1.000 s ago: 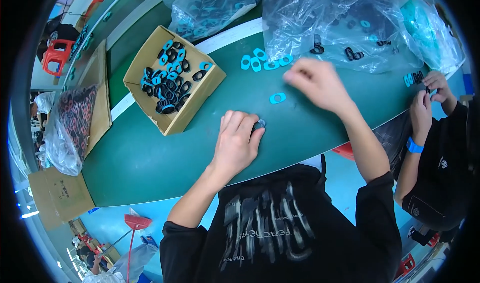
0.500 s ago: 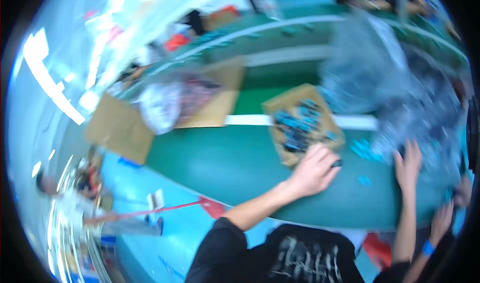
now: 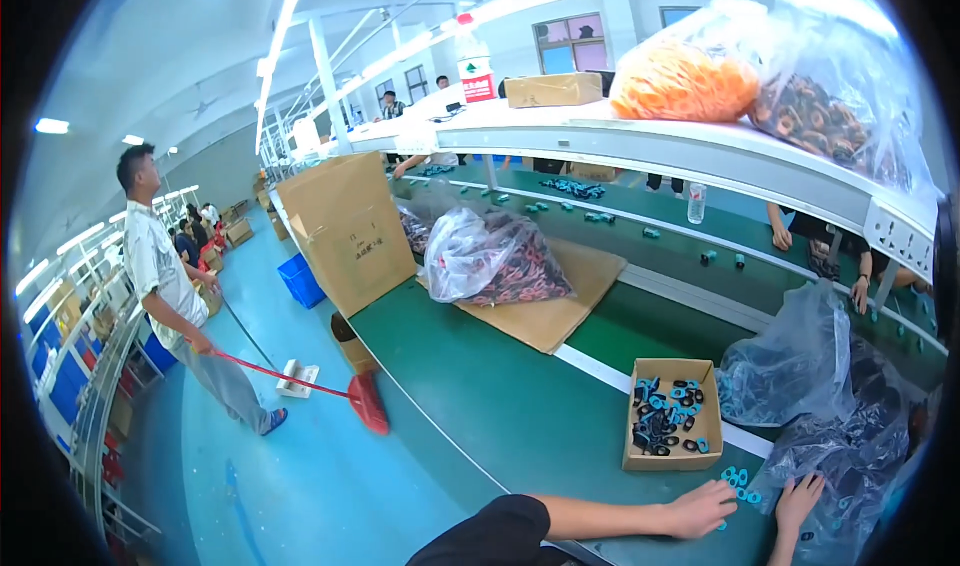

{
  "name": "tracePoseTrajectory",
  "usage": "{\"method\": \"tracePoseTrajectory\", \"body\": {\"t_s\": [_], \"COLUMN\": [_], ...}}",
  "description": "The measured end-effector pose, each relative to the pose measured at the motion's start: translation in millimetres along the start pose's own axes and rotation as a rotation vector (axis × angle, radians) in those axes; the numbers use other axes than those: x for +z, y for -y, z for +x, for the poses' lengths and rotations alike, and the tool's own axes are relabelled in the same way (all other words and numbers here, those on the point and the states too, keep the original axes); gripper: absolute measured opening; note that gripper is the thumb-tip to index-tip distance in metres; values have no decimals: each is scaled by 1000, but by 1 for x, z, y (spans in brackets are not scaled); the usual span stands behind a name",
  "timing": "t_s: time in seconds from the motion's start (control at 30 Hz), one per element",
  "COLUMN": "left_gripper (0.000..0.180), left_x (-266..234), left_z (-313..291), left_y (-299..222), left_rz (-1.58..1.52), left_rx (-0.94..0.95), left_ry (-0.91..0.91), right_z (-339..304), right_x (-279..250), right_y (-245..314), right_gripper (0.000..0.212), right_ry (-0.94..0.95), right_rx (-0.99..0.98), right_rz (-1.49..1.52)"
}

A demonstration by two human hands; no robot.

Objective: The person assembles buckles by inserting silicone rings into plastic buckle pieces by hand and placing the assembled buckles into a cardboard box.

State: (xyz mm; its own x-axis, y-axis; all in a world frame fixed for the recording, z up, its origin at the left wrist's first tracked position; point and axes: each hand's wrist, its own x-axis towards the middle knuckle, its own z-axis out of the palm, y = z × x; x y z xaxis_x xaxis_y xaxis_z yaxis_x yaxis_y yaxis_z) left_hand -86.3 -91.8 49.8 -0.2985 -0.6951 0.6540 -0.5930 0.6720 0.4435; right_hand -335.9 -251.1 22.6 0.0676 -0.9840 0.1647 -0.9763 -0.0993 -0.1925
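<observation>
My left hand (image 3: 702, 510) lies on the green work table (image 3: 500, 406) at the bottom of the head view, fingers curled, palm down; anything in it is hidden. My right hand (image 3: 800, 494) rests just to its right with fingers spread, touching a clear plastic bag (image 3: 850, 456) of dark parts. A few loose blue rings (image 3: 738, 478) sit between and just beyond the two hands. Behind them stands a small cardboard box (image 3: 665, 463) holding blue and black ring parts.
A second clear bag (image 3: 790, 366) stands right of the box. Farther left on the table are a bag of dark parts (image 3: 495, 256) on cardboard and a tall carton (image 3: 345, 226). A person (image 3: 165, 286) sweeps the blue aisle with a red broom (image 3: 365, 401). An overhead shelf (image 3: 700, 146) carries bags.
The view has swung up and to the left, from looking down at the table to looking along the hall. Both hands now sit low at the right, close together by the rings.
</observation>
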Motion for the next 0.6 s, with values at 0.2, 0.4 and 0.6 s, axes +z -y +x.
{"method": "tracePoseTrajectory", "body": {"t_s": [0.2, 0.4, 0.6], "left_gripper": [22, 23, 20], "left_x": [38, 15, 18], "left_z": [-32, -48, -45], "left_y": [12, -6, -10], "left_rz": [57, 70, 95], "left_rx": [-80, -110, -195], "left_ry": [74, 55, -12], "right_z": [25, -16, 21], "right_x": [29, 19, 63], "right_y": [1, 2, -45], "right_gripper": [62, 59, 65], "right_ry": [-159, 11, -34], "right_rx": [-31, -57, -22], "right_rz": [-17, -9, -181]}}
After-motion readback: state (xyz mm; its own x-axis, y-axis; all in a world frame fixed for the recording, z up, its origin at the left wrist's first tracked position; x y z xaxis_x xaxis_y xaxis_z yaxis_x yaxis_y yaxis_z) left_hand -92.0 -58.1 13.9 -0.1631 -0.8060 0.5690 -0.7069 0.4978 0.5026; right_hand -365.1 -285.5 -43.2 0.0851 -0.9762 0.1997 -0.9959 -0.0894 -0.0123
